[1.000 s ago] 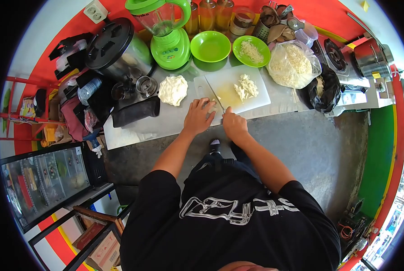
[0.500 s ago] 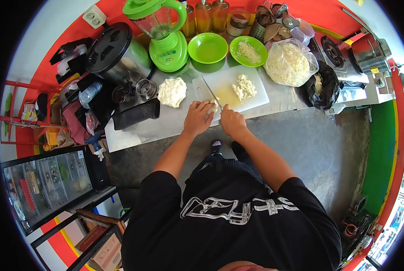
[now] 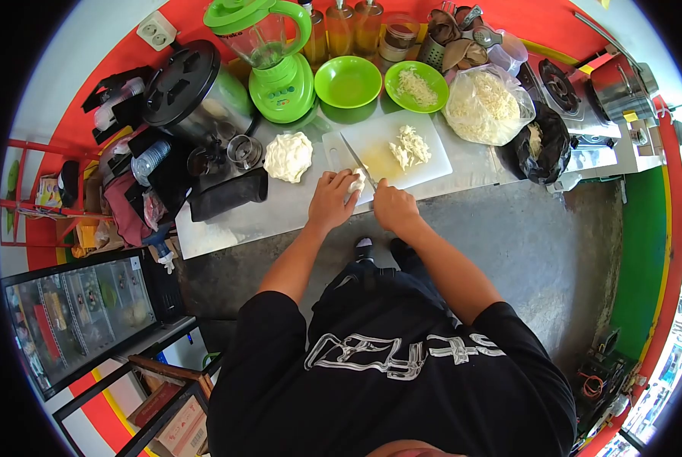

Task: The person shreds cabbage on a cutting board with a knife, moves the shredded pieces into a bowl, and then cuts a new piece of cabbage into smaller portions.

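My right hand [image 3: 396,206] is wrapped round the handle of a knife [image 3: 353,154], whose blade points away to the upper left over the white cutting board [image 3: 432,167]. At the board's near edge, my left hand [image 3: 332,199] has its fingers curled on a small pale piece of food [image 3: 358,183], right beside the blade. Thin pale cut strips [image 3: 410,148] lie heaped on the board's right part. A white lumpy mass [image 3: 288,158] sits on the table left of the board.
Behind the board stand a green bowl [image 3: 348,82], a green plate [image 3: 433,84] with pale shreds, and a green blender [image 3: 282,91]. To the right are a clear bag of shreds [image 3: 487,107] and a black bag [image 3: 544,146]. A black pouch [image 3: 229,195] lies on the left.
The knife handle has shifted slightly and more of the pale piece shows by my left fingers. Both hands keep nearly the same place; the whole view has shifted slightly.
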### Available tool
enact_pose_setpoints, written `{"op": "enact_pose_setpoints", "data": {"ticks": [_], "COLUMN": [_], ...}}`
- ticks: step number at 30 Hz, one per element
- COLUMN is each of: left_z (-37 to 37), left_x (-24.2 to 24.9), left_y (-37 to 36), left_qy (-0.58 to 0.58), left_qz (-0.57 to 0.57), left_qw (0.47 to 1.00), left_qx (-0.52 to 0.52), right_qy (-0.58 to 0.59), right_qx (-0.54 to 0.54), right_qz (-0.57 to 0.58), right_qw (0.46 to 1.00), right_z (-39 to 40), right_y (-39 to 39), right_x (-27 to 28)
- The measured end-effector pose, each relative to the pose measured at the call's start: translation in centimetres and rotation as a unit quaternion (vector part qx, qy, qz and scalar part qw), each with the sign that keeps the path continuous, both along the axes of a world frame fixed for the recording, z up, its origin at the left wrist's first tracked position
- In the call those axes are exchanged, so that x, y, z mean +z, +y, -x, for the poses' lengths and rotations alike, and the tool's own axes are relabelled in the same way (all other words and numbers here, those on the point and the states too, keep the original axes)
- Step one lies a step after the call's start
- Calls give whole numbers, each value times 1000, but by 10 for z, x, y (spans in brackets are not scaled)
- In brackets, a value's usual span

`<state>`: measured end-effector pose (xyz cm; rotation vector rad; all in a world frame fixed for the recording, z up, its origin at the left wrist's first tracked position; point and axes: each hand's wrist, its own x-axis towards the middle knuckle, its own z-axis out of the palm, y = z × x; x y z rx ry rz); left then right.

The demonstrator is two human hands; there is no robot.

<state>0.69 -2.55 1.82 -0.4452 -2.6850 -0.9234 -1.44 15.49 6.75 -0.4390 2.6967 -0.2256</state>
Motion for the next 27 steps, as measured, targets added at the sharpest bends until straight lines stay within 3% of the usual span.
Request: {"op": "enact_pose_setpoints", "data": {"ticks": [8, 15, 21, 27], "left_z": [1, 1, 3, 3], "left_x": [-4, -1, 2, -2], "left_y": [-1, 1, -1, 0], "left_qy": [6, 3, -13, -8], "left_qz": [4, 11, 5, 12], "left_qw": [1000, 1000, 1000, 1000], "left_qx": [2, 3, -1, 4], "right_qy": [8, 8, -2, 9], "right_qx": [-27, 6, -24, -2], "right_qz": [9, -1, -12, 16], "right_qw": [1000, 1000, 1000, 1000], "right_z": [-9, -12, -27, 1], "right_y": [-8, -2, -3, -8], "right_x": [-17, 8, -15, -14]}}
